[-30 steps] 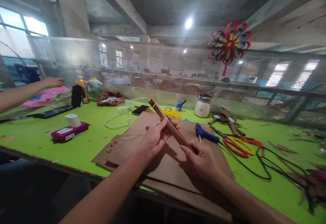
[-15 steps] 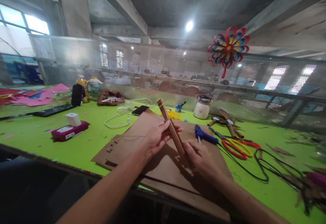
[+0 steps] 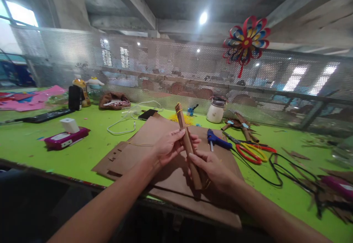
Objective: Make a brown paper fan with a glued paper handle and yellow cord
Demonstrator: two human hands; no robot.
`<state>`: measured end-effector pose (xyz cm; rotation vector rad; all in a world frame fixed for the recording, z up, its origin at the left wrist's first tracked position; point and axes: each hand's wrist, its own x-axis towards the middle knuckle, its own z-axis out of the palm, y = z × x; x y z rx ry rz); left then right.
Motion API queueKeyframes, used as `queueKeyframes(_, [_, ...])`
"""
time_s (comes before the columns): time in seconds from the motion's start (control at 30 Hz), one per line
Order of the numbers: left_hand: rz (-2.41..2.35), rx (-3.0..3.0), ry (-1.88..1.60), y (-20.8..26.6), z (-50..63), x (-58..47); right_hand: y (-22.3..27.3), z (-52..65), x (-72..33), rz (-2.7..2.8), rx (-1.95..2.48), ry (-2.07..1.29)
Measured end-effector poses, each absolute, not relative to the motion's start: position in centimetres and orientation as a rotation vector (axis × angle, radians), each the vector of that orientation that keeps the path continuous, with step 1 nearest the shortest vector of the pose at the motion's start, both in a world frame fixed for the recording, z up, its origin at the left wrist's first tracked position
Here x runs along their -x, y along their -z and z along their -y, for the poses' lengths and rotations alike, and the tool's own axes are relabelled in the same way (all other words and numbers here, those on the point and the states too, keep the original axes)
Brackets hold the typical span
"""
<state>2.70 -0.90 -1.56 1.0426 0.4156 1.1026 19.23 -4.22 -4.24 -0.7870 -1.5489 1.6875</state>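
Both hands hold a long, narrow bundle of brown cardboard strips (image 3: 188, 142), tilted with its top leaning left and away. A yellow band circles its top end, and more yellow shows near its lower end. My left hand (image 3: 171, 145) is closed around the upper middle, thumb on the front. Lower down, my right hand (image 3: 205, 165) grips it from the right side. Beneath the hands lie large sheets of brown cardboard (image 3: 162, 178), with small cut slots at their left corner. A blue glue gun (image 3: 219, 140) rests just beyond my right hand.
Scissors with red and yellow handles (image 3: 252, 152) and a black cable (image 3: 264, 176) lie to the right. Behind stand a white jar (image 3: 216, 110) and yellow shreds (image 3: 182, 118). A purple device (image 3: 66, 138) and white cable (image 3: 121, 131) are left. A perforated metal screen (image 3: 165, 64) borders the table.
My right hand has shifted up along the strip bundle, so its lower end now shows below the fingers. The bundle stands slightly more upright. The whole view has moved a little.
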Motion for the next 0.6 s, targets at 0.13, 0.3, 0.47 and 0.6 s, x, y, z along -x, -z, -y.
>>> queueKeyframes(0.13, [-0.426,-0.984,-1.121,1.8,0.6,-2.8,4.2,4.2,-19.3,1.583,0.815,-1.654])
queueKeyframes(0.3, [-0.514,-0.885,-1.246,1.4,0.2,-2.4,3.8,4.8,-19.4,1.853,0.866,-1.667])
queueKeyframes(0.47, [-0.55,-0.838,-1.25,1.0,0.2,-2.1,3.6,5.0,-20.0,1.983,0.934,-1.643])
queueKeyframes(0.6, [-0.566,-0.867,-1.22,1.0,0.3,-2.1,3.2,5.3,-20.3,2.099,0.945,-1.644])
